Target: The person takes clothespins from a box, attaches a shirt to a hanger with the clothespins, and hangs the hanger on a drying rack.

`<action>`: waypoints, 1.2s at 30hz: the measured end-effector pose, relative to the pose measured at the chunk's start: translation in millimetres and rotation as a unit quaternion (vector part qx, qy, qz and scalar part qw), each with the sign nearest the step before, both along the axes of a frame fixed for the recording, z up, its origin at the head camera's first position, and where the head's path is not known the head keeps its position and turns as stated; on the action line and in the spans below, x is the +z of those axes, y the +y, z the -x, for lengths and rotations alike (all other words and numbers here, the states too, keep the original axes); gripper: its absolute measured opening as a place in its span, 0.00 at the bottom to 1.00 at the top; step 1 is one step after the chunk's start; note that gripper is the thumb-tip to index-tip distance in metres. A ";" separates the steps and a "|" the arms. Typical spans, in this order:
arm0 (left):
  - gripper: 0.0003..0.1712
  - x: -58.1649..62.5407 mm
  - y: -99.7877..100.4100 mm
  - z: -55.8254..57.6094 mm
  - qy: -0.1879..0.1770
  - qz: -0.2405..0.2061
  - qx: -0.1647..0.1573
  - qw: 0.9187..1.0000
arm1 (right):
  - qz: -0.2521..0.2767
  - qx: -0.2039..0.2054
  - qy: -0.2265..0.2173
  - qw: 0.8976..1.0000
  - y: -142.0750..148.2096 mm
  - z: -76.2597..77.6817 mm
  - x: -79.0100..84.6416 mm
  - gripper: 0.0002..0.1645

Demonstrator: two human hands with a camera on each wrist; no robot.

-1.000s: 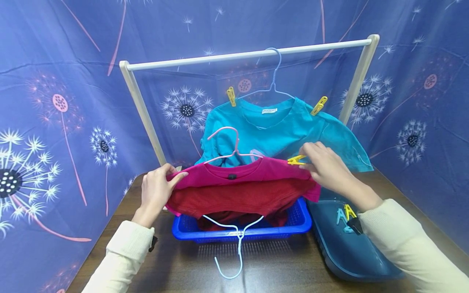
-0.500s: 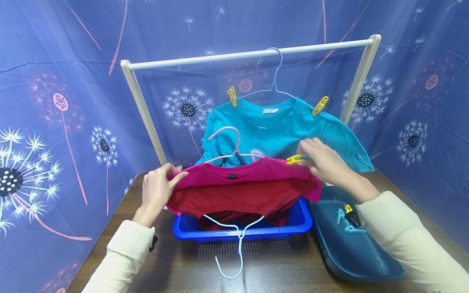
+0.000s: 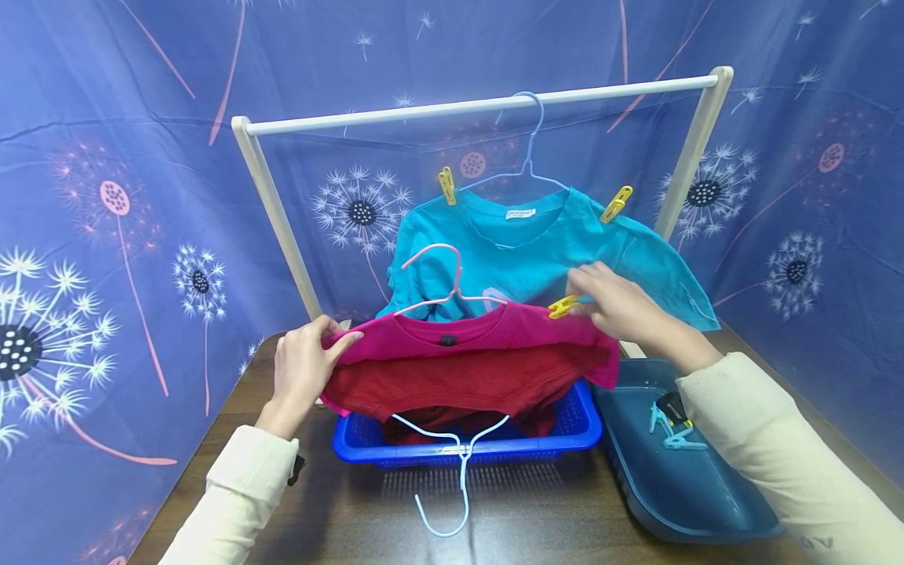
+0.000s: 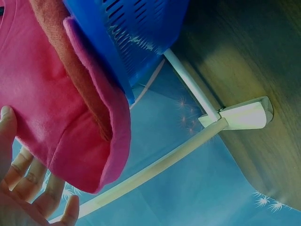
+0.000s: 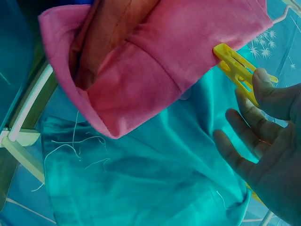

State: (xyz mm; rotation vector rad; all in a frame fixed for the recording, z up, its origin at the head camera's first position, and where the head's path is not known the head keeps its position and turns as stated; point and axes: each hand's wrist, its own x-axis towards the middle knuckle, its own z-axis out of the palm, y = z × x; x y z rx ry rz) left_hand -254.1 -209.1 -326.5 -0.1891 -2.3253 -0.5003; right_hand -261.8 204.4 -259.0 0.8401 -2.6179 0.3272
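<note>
A magenta shirt (image 3: 466,323) with a pink hanger (image 3: 453,294) in its neck is held up in front of a teal shirt (image 3: 508,243). My left hand (image 3: 304,365) pinches the magenta shirt's left shoulder between thumb and fingers. My right hand (image 3: 621,306) pinches a yellow clothespin (image 5: 240,70), whose tip sits at the shirt's right shoulder edge in the right wrist view. A red shirt (image 3: 459,380) lies just in front, over a blue basket (image 3: 466,453), with a light blue hanger (image 3: 461,451) poking out toward me.
A white-barred drying rack (image 3: 395,115) stands behind, with the teal shirt hung on it by a blue hanger (image 3: 528,157) and two yellow clothespins (image 3: 616,204). At right a dark tray (image 3: 699,494) holds light blue clothespins (image 3: 681,442). A brown table (image 3: 551,518) lies beneath.
My right hand has shifted slightly left with the yellow clothespin, which is now closer along the magenta shirt's shoulder toward the collar. The left hand stays in place.
</note>
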 end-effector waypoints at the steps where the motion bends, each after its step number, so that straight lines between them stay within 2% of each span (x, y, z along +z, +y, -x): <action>1: 0.19 -0.1 -0.1 -0.2 0.000 0.000 -0.001 1.000 | -0.002 -0.001 -0.007 1.000 -0.3 0.5 0.9 0.12; 10: 0.18 -0.6 -1.6 -1.4 -0.001 -0.003 -0.003 1.000 | -0.009 -0.006 -0.052 0.999 -1.7 3.8 6.9 0.09; 14: 0.18 -1.1 -2.0 -2.0 -0.005 -0.004 -0.001 1.000 | -0.011 0.005 -0.055 0.998 -2.1 5.2 8.6 0.09; 22: 0.18 -2.5 -2.5 -2.9 0.000 -0.011 -0.002 1.000 | -0.025 0.019 -0.072 0.997 -4.9 11.9 3.1 0.09; 30: 0.18 -1.4 -1.5 -2.2 -0.005 -0.014 -0.002 1.000 | -0.013 -0.003 -0.068 0.998 -2.1 12.1 -1.5 0.11; 36: 0.18 0.8 -2.2 -1.9 -0.030 -0.026 -0.001 0.999 | -0.015 -0.018 -0.025 0.999 0.5 8.8 -1.1 0.14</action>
